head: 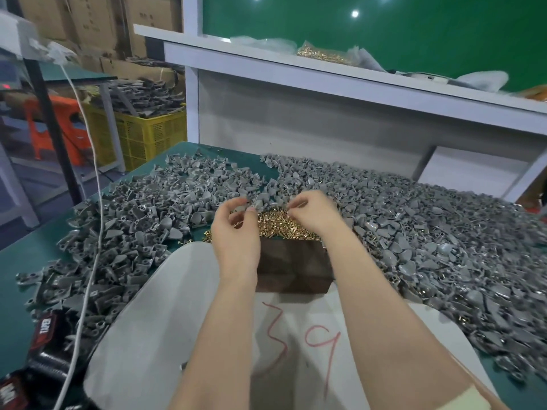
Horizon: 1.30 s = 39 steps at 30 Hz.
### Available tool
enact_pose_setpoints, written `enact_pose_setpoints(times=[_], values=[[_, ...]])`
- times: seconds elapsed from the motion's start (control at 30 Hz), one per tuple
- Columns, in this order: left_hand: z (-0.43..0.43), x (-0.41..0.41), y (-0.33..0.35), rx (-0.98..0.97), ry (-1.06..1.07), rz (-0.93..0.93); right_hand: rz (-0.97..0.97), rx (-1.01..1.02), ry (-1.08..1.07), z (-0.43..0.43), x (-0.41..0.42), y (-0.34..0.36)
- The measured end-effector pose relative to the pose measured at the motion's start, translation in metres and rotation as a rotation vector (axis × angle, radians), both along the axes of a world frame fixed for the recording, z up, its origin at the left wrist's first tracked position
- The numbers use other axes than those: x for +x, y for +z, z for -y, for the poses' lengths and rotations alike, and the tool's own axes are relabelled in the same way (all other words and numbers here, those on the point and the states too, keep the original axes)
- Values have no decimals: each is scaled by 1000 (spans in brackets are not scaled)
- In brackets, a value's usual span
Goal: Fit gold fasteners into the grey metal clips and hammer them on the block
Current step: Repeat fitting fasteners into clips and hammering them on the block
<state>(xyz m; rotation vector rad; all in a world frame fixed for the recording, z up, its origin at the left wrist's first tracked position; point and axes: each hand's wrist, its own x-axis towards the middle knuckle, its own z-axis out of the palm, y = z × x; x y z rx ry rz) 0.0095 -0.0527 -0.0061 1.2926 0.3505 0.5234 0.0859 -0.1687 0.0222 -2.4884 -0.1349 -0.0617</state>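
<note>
Green matting (32, 255) covers the workbench. Grey metal clips (429, 220) lie heaped over most of it, from the left of the frame to the far right. At the centre a small pile of gold fasteners (281, 224) sits among them, touching the far edge of a dark brown block (293, 261). A white sheet (154, 321) with red figures spreads from the block to the bottom of the frame. Behind the bench a white shelf (296, 69) runs along a green wall (414, 31). Cardboard boxes (88, 22) and a yellow crate (148, 137) fill the upper left, and a white cable (99, 226) trails down over the clips.

Both forearms reach up from the bottom edge, with the hands close together above the fastener pile. The left hand (236, 232) pinches a single clip (244, 206) between thumb and curled fingers. The right hand (312, 213) pinches a small gold piece (296, 205), probably a fastener, though blur hides its shape.

Bare matting shows along the lower left edge and in a narrow gap between the heaps at upper centre. The block's top shows between the wrists.
</note>
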Motion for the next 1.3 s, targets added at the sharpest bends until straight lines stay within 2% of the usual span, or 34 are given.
enact_pose_setpoints(times=[0.07, 0.17, 0.43, 0.5, 0.6, 0.73, 0.9, 1.03, 1.2, 1.3], values=[[-2, 0, 1, -104, -4, 5, -61, -213, 32, -9, 12, -8], [-2, 0, 3, -226, -8, 39, -178, -360, 27, -22, 29, -22], [2, 1, 7, -433, -15, 59, -201, -411, -38, -30, 47, -46], [2, 3, 5, -421, -28, 46, -200, -401, -52, -30, 49, -47], [3, 5, 1, -311, -38, 16, -158, -341, -94, -28, 49, -45], [5, 4, 0, -196, -57, -23, -36, -141, -115, -19, 39, -34], [10, 2, -3, 185, -143, -39, -8, 403, -108, 0, 12, -12], [18, 2, -2, 428, -283, -34, -29, 671, -76, 29, -24, -5], [26, 0, -6, 595, -378, -14, -36, 834, -72, 55, -63, -13], [30, -2, -9, 748, -379, -60, -12, 782, -53, 57, -72, -20]])
